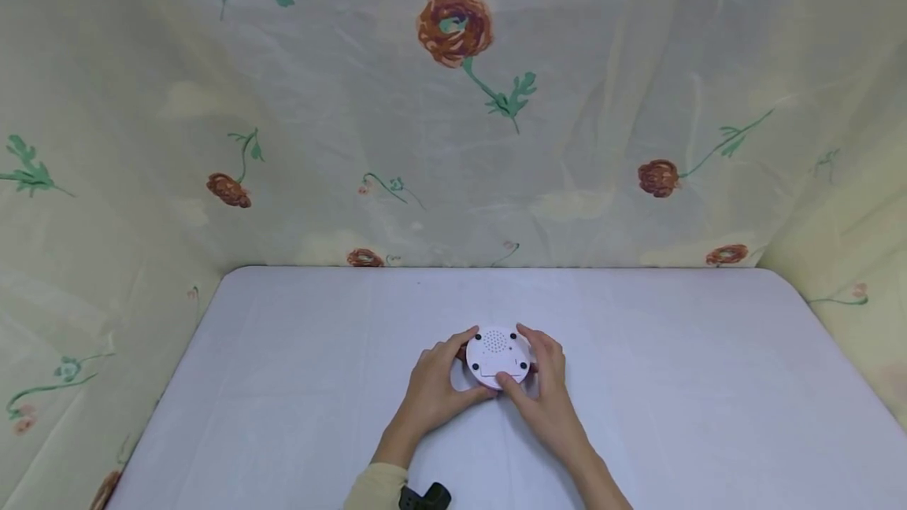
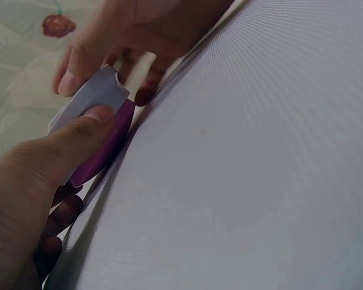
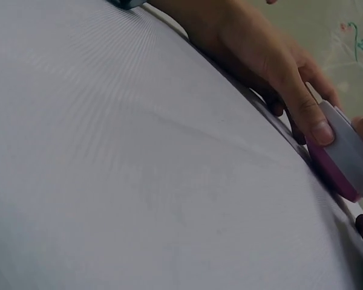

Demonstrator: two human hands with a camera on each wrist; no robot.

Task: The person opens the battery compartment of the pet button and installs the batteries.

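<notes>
A round white device (image 1: 492,356), with a speaker grille, black feet and a rectangular cover outline, faces upward between both hands low over the table. Its lower part is purple, as the left wrist view of the device (image 2: 112,142) shows. My left hand (image 1: 434,384) grips it from the left, thumb against the near rim and fingers round the far side. From the right, my right hand (image 1: 551,400) holds it with the fingers at the far right edge, the thumb pressing on the face near the cover outline. Some fingers are hidden beneath the device.
A white cloth covers the table (image 1: 283,352), which has rounded far corners. Flower-printed curtains (image 1: 319,101) hang behind it and at both sides. A black band with a small unit (image 1: 425,497) sits on the left wrist, below a beige sleeve (image 1: 379,486).
</notes>
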